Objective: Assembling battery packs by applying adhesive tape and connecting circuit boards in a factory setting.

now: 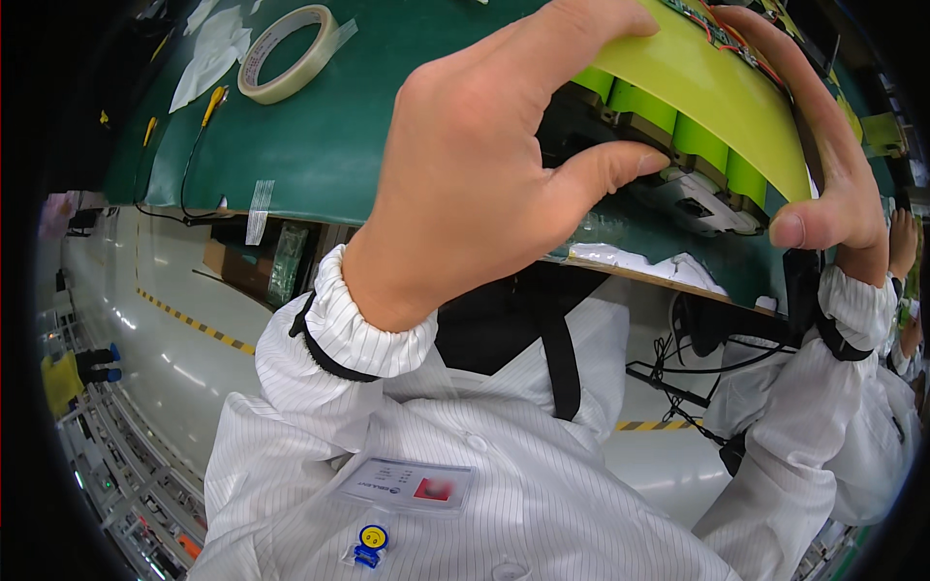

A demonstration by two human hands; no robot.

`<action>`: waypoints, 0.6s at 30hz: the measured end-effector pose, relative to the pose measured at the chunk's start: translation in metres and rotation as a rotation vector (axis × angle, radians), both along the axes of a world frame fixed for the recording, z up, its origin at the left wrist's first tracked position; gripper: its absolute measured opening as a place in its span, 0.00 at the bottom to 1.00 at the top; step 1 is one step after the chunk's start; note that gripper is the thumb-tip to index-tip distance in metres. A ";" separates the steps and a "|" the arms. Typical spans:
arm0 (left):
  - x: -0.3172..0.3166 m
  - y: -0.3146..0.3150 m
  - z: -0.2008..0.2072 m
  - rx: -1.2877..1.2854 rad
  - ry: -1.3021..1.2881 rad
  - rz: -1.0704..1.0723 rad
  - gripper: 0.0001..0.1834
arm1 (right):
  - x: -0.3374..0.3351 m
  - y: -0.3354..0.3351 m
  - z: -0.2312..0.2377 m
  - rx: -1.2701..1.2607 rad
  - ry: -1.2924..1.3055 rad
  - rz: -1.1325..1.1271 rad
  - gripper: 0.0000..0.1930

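Clasping the left side of a battery pack (pixel 741 126) with the left grip (pixel 465 184), spread wide, fingers over the top and thumb tip at the dark holder (pixel 702 169) below. Clasping the right side with the right grip (pixel 848 198), also wide, thumb at the near right corner and a finger stretched along the far side. Held so over the right part of the tabletop (pixel 387 126), close to the front edge; hard to tell whether resting or raised.

Slants along its visible near side from back left to front right, with a row of green cells (pixel 705 140) under a yellow-green sheet (pixel 678 58), and a circuit board (pixel 722 37) on top. Faces upward with the sheet; cut off at the back, so impossible to read the full long axis. Just below the cells, a grey-white piece (pixel 697 205).

Along the front edge, torn white paper (pixel 659 263) to the right, clear tape (pixel 260 213) to the left. Farther back, toward the left edge, yellow-tipped leads (pixel 215 102) and a roll of cream tape (pixel 286 89). Beyond, pale floor (pixel 155 252) with a yellow-and-black stripe (pixel 199 321); at far right, a co-worker's hand (pixel 903 242).
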State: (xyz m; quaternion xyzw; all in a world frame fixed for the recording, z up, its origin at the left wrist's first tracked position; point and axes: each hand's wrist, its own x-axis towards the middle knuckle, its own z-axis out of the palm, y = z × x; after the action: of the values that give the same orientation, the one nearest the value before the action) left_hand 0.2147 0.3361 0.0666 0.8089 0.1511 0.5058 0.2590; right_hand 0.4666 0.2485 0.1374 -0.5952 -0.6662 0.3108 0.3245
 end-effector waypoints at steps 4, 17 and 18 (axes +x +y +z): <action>-0.005 0.004 0.001 -0.028 0.034 -0.019 0.37 | -0.005 0.004 -0.001 0.001 0.036 -0.005 0.68; -0.022 0.020 0.012 -0.106 0.139 -0.089 0.38 | -0.005 0.005 0.003 0.082 -0.322 0.111 0.67; -0.023 0.019 0.014 -0.110 0.145 -0.100 0.38 | 0.000 0.004 0.000 0.084 -0.325 0.106 0.67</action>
State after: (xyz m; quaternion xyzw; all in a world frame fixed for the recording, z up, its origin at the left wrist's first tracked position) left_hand 0.1922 0.3554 0.0805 0.8343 0.1564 0.4234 0.3165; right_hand 0.4671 0.2524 0.1374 -0.5875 -0.7528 0.1991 0.2201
